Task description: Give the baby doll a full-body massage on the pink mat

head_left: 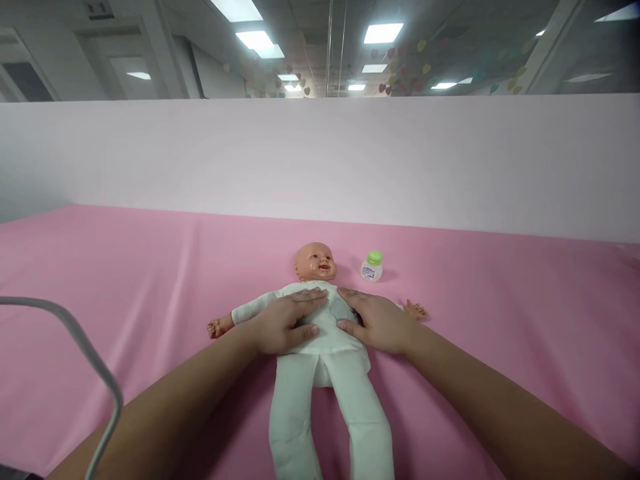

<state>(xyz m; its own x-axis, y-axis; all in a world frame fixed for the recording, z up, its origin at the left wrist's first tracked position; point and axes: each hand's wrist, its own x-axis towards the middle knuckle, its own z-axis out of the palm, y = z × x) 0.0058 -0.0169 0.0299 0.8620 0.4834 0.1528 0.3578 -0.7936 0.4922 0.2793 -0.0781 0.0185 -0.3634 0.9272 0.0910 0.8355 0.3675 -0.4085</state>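
Note:
A baby doll (325,370) with a soft white cloth body lies on its back, its arms spread out to the sides. My left hand (290,321) rests flat on the left side of its chest, fingers stretched towards the middle. On the other side of the chest, my right hand (377,320) lies with its fingers extended and thumb apart. Both hands touch the cloth and grip nothing. A small clear bottle (371,268) with a green cap stands upright beside the doll's head, apart from my hands.
A pink sheet (150,280) covers the surface under the doll, with some creases. Behind it rises a white panel (320,160), with glass above. A grey cable (95,360) curves in at the left, passing in front of my left forearm.

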